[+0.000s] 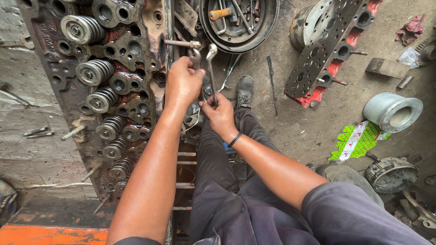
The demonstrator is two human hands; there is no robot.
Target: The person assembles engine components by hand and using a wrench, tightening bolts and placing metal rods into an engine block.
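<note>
Your left hand (181, 84) is closed around the handle of a steel wrench (195, 58), its head showing just above your knuckles, right below a brass-tipped stud (181, 43) that sticks out sideways from the edge of the cylinder head (131, 95). Your right hand (221, 113) grips the lower shaft of a second wrench (211, 68). This one is slim, bright metal, smeared with grime, with a rounded open-ended head at the top. Its long axis runs nearly straight up and down in the view, head pointing away from you toward the round pan (268, 22) of loose tools on the floor. The two wrench heads sit just beside each other, close to the stud's nut; whether either one bites on it you cannot tell. The cylinder head is oily and rust-stained, with a row of valve springs (102, 97) running down its face. Your boot (244, 90) rests on the dirt floor below the wrenches.
</note>
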